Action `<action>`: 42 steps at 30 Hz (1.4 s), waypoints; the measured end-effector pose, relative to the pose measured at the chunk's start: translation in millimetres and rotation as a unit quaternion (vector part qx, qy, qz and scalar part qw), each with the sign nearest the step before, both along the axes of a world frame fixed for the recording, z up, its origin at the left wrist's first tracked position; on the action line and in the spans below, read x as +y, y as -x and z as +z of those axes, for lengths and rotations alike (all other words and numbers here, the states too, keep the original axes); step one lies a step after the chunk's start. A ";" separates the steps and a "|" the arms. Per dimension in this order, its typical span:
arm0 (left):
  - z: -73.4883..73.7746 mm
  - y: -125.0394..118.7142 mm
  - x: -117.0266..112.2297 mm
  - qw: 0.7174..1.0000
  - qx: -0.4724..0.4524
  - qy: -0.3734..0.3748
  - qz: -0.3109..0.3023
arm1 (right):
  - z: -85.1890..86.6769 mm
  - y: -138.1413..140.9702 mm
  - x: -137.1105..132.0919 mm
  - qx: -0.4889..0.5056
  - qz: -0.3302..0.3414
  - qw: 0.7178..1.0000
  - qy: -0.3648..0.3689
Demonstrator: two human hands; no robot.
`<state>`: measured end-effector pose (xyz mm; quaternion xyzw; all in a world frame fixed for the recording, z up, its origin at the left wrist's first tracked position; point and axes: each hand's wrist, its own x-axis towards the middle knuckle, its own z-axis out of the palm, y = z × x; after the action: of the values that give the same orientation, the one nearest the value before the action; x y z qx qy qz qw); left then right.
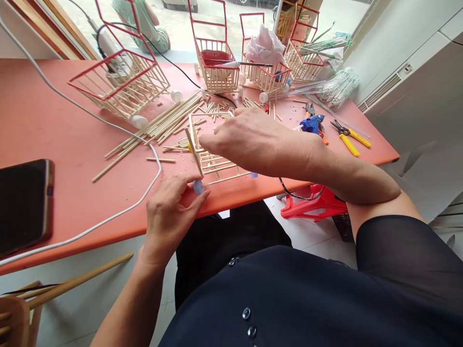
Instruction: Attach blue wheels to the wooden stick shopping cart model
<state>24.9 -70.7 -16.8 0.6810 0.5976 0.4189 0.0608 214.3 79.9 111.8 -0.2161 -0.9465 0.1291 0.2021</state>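
Observation:
A small cart frame of thin wooden sticks (220, 168) stands at the table's front edge, with light blue caps at its lower corners like wheels. My left hand (173, 205) pinches the near-left blue cap (198, 187) between thumb and forefinger, beside an upright stick. Across the top of the cart reaches my right hand (246, 137), fingers curled down onto the frame. Its fingertips are mostly hidden behind the hand, as is the cart's right part. Loose cut sticks (173, 118) lie just behind the cart.
Several red-rimmed stick carts (217, 79) line the back by the window. A blue glue gun (314, 124) and yellow-handled pliers (350, 137) lie right. A phone (25, 207) and white cable (108, 218) lie left. A red plastic stool (318, 205) stands below. Someone in green (148, 29) is outside.

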 end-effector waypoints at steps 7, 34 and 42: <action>-1.8 1.8 2.4 1.000 0.011 0.023 -0.005 | -20.0 -11.4 0.2 0.018 0.019 0.999 0.039; 14.7 -0.2 22.0 0.995 0.000 0.094 -0.021 | -102.9 -88.6 -27.8 0.132 -0.123 0.969 0.168; 20.7 -3.1 28.8 0.991 -0.045 0.116 -0.048 | -107.9 -82.4 -24.3 0.065 -0.080 0.983 0.153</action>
<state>28.0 -41.8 3.9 0.6778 0.6052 0.3739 0.1861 296.7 55.6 4.0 -0.3110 -0.8800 0.2692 0.2374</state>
